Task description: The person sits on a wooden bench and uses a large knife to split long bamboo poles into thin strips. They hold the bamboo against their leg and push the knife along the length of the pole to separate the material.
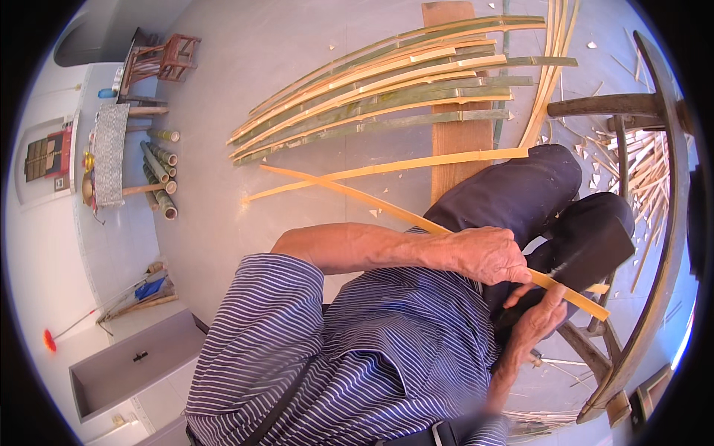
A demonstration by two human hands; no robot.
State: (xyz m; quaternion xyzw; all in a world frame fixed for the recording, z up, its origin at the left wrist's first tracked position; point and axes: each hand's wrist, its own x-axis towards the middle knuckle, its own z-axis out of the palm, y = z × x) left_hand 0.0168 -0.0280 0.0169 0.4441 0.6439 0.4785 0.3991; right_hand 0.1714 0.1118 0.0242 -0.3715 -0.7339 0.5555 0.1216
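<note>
My left hand (491, 253) is closed around a long pale bamboo strip (585, 302), which runs under my forearm and out over the floor. Nearer its short end, the thumb of my right hand (541, 312) lies on the strip. Beside that thumb, a broad dark knife blade (597, 253) sticks out above my knee; its handle is hidden, seemingly within my right hand. A second pale end (599, 288) shows past the blade. Another pale strip (390, 165) lies from the floor to my thigh, crossing the held one.
Split green bamboo strips (379, 100) lie across a wooden board (460, 134). Long pale strips stand past them. A wooden frame (672, 184) curves ahead of my knees, with thin offcuts (641, 184) behind it. Bamboo poles (162, 167) are stacked by a cloth-covered table (111, 156).
</note>
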